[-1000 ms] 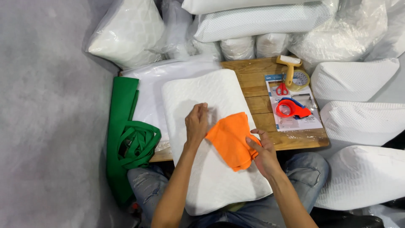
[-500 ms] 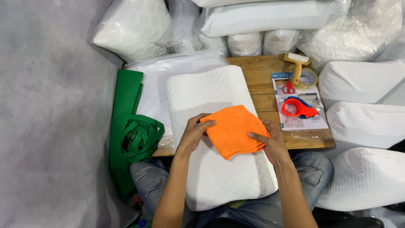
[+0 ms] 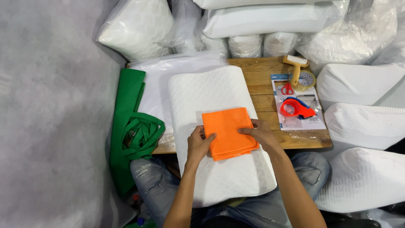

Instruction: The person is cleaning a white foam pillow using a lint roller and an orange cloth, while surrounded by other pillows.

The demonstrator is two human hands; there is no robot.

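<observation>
Cloth: orange cloth (image 3: pixel 228 131), folded into a flat rectangle, lies on top of the pillow, in its middle part, a little toward the person.
Left hand: left hand (image 3: pixel 200 142) rests on the pillow at the left edge of the cloth; thumb is on top of the cloth and presses the edge down. If the fingers go under the cloth, I cannot tell.
Right hand: right hand (image 3: pixel 261 133) lies at the right edge of the cloth, fingers stretched flat over the orange cloth, touching it. The grip is a flat press, not a closed fist.
Pillow: white quilted pillow (image 3: pixel 215 126), long shape, lies across the table edge and the person's lap; the far end is on the table, the near end on the jeans.
Table: low wooden table (image 3: pixel 261 80) is under the pillow and goes out to the right of it.
Plastic sheet: clear plastic sheet (image 3: pixel 164 80) lies on the table, just left of the pillow and partly under it.
Green bags: green bags (image 3: pixel 133 126) with looped handles hang off the table left of the pillow.
Tape dispenser: red and blue tape dispenser (image 3: pixel 296 107) stands on a printed sheet (image 3: pixel 310 122), right of the pillow.
Scissors: red scissors (image 3: pixel 287 88) lie on the same sheet, behind the dispenser.
Roller: yellow roller (image 3: pixel 295 66) lies beside a tape roll (image 3: pixel 307 79), right of the pillow at the far side.
Packed pillows: white packed pillows (image 3: pixel 358 122) in plastic are piled behind and to the right of the table.
</observation>
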